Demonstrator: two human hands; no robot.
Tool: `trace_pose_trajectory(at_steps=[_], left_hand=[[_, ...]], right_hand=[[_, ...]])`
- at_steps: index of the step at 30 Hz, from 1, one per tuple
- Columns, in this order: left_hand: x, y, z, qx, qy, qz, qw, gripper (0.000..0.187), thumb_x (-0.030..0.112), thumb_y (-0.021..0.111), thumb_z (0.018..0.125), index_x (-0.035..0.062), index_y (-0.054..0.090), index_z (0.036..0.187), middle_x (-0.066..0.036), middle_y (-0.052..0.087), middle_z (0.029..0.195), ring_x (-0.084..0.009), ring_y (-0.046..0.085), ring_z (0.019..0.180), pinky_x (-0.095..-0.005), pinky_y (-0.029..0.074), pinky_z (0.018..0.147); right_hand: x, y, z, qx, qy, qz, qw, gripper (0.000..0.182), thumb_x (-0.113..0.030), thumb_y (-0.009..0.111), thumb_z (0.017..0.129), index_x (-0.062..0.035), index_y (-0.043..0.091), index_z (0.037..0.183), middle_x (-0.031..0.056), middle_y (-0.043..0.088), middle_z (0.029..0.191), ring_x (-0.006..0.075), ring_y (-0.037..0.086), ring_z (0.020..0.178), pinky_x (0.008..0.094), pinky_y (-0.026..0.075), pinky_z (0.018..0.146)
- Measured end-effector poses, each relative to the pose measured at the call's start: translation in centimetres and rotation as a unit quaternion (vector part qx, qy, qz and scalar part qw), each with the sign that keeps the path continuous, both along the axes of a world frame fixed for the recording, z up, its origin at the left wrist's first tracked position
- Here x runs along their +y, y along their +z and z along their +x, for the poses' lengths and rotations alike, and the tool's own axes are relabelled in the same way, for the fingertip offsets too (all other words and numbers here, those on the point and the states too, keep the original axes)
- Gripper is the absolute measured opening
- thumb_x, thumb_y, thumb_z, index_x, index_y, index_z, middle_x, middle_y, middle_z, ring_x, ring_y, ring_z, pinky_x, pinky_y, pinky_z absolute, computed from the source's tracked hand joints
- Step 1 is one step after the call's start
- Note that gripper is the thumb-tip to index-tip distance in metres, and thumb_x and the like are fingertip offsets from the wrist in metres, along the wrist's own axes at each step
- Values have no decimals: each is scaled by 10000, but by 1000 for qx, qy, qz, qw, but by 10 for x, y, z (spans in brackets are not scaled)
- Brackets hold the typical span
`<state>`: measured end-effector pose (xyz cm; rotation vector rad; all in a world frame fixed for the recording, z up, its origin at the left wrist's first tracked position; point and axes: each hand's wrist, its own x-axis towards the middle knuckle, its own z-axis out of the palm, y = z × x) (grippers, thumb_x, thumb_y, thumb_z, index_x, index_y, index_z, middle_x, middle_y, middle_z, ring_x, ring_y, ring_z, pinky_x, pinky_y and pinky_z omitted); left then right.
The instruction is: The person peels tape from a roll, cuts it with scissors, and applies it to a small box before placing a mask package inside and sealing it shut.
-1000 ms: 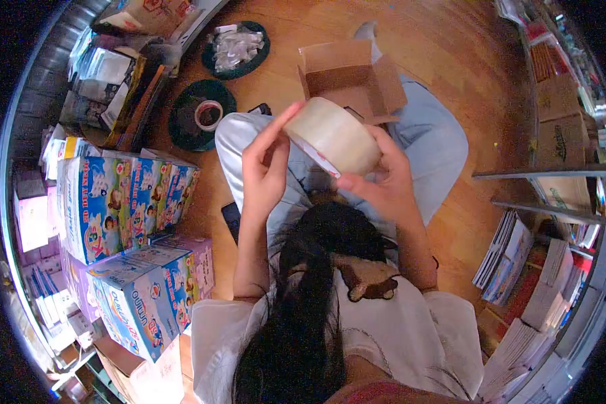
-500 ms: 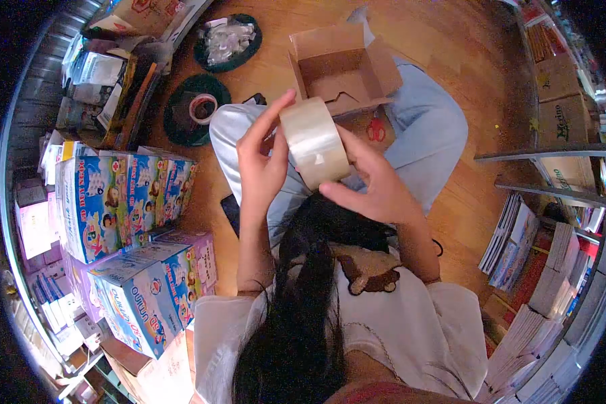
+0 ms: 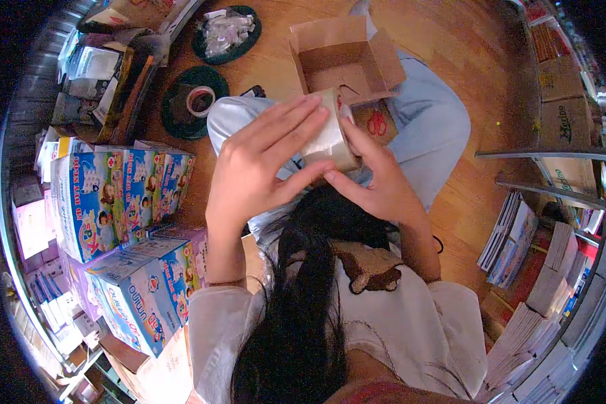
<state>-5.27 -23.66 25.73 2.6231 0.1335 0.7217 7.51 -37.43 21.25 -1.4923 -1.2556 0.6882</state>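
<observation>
A wide roll of clear packing tape (image 3: 330,145) is held up in front of my lap. My right hand (image 3: 377,175) grips its right side, with the thumb at the lower edge. My left hand (image 3: 262,155) lies over the roll's left side, its fingers stretched across the outer surface and its thumb near the bottom rim. The two thumbs almost meet there. Beyond the roll, an open cardboard box (image 3: 340,67) stands between my legs with its flaps up. Red-handled scissors (image 3: 377,123) lie just below the box.
At the upper left, one green round tray (image 3: 233,54) carries clear plastic packets, and another (image 3: 175,111) holds a second tape roll (image 3: 200,101). Blue printed boxes (image 3: 138,296) are stacked on the left. Shelves with cartons (image 3: 562,124) and paper stacks (image 3: 525,343) line the right.
My left hand has moved from beside the roll onto its surface. The roll has turned and shifted slightly, and my right hand still holds it.
</observation>
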Motion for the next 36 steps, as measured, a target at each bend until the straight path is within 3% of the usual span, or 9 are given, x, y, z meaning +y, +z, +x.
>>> trace_pose_trajectory(at_steps=[3,6,12,15,21,27,30,33,36], left_hand=[[0,1,0,-1,-11,-9,1000,457,224,672,690,42,558,1093,-130,555,1103,-277,552,995,-366,444,859],[2,1,-1,20,-25,-13,999,511,143,709,640,33,552,1113,-138,531,1151,-281,523,1054,-361,422,889],[0,4,1,30,-21,45,998,467,131,698,652,40,565,1091,-131,546,1127,-280,553,1006,-368,449,860],[-2,2,4,-15,-7,103,995,386,108,700,646,37,602,1013,-111,594,1043,-260,590,940,-353,474,824],[-9,-13,8,-112,22,102,988,168,84,688,656,39,638,810,-72,640,840,-197,633,789,-323,520,724],[-8,-20,8,-128,102,22,986,143,75,678,680,18,633,803,-85,646,767,-201,641,689,-292,526,651],[-11,-12,2,-74,168,-133,974,142,80,682,682,4,630,789,-102,645,756,-188,641,669,-259,510,615],[2,-25,-3,-100,178,-195,959,113,72,673,692,-3,633,766,-103,644,730,-158,638,657,-237,492,595],[13,-17,-5,-74,180,-278,941,86,56,648,716,-21,634,753,-84,648,710,-123,629,658,-224,481,613]], right_hand=[[-3,-1,1,-20,-2,-14,1000,635,-189,616,755,53,314,1259,252,447,1186,349,458,1091,381,350,919],[-2,0,1,-28,-5,-12,1000,632,-204,614,755,47,321,1255,255,454,1172,369,466,1063,389,357,904],[-4,-1,1,-34,0,-40,999,636,-219,609,757,45,318,1257,257,458,1164,373,469,1054,391,357,899],[-4,-4,0,-25,-16,-16,999,632,-209,611,755,48,321,1253,258,465,1157,367,470,1061,385,360,903],[-1,-3,2,-17,-27,-13,999,625,-200,625,748,47,337,1244,252,481,1145,352,471,1077,377,360,915],[3,-5,-3,13,-44,5,999,523,-212,652,737,-2,432,1163,219,554,1033,323,550,973,373,425,824],[5,-7,-7,-4,-64,4,998,457,-205,658,734,-12,463,1100,201,576,970,318,578,901,368,447,766],[4,-2,-10,3,-46,-33,998,369,-64,637,734,4,480,1060,115,616,920,154,575,893,283,432,791],[2,-2,-15,18,-36,-27,999,386,-182,651,732,-30,486,1047,175,576,918,321,563,856,361,436,745]])
